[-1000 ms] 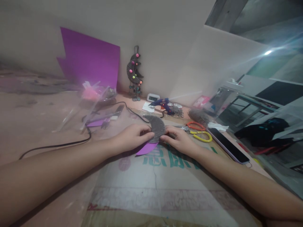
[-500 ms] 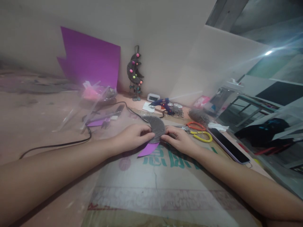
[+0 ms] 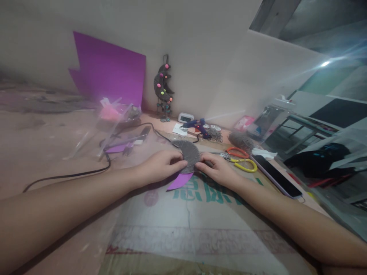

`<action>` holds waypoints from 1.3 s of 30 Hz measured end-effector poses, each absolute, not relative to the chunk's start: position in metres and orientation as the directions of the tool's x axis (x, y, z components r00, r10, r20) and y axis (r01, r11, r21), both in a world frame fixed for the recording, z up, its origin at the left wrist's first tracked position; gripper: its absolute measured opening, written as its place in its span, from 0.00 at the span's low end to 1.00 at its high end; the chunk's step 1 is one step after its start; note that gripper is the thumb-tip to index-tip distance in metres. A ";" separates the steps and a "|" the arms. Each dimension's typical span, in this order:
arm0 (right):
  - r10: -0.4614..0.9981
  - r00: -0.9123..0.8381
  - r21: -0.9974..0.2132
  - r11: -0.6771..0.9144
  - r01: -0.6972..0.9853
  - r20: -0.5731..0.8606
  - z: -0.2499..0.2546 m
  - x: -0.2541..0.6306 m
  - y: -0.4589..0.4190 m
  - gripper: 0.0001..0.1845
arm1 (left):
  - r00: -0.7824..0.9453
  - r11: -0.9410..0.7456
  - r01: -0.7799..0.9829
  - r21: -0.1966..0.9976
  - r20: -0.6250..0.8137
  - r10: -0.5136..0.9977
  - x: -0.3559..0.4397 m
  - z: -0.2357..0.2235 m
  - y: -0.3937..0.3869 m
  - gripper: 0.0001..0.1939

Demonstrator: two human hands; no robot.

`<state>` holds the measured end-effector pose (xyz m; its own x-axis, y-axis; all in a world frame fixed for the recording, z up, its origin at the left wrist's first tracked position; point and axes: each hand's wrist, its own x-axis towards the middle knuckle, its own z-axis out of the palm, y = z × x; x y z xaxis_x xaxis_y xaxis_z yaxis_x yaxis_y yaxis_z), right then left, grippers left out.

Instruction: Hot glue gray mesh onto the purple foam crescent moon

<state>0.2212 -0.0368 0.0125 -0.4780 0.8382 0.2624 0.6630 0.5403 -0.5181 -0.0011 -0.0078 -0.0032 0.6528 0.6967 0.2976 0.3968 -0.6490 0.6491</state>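
Between my two hands is a crescent moon cutout, most of it wrapped in grey yarn. Its lower tip is bare purple card and points down to the left. My left hand pinches the inner edge of the moon, thumb on top of the wrapped part. On the outer edge, my right hand holds it with thumb and curled fingers. The fingertips under the moon are hidden. A printed plastic sheet lies on the table beneath it.
A blue glue gun stands behind the moon, its black cable running left. Orange-handled scissors, yellow-handled scissors and a phone lie to the right. Purple card and a decorated moon hanging lean on the wall.
Hardly anything differs. The fingers of my right hand have shifted very slightly at the moon's edge; my left hand stays in place.
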 end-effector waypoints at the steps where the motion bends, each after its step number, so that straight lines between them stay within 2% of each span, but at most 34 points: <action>1: 0.839 -0.477 -0.516 0.539 0.665 0.262 0.013 0.221 -0.037 0.13 | 0.652 -0.649 0.395 0.650 0.300 0.697 -0.001 -0.003 -0.008 0.17; 16: 0.828 -0.492 -0.523 0.554 0.647 0.268 0.013 0.222 -0.037 0.16 | 0.649 -0.639 0.400 0.656 0.289 0.703 -0.001 -0.002 -0.008 0.17; 21: 0.840 -0.477 -0.531 0.536 0.657 0.257 0.013 0.222 -0.037 0.12 | 0.654 -0.639 0.381 0.668 0.294 0.697 -0.002 -0.002 -0.009 0.17; 32: 0.838 -0.479 -0.519 0.541 0.662 0.262 0.012 0.223 -0.036 0.15 | 0.659 -0.644 0.380 0.664 0.295 0.692 -0.001 -0.001 -0.008 0.17; 39: 0.848 -0.469 -0.538 0.522 0.662 0.246 0.011 0.221 -0.037 0.12 | 0.647 -0.637 0.399 0.660 0.290 0.705 -0.002 -0.002 -0.008 0.17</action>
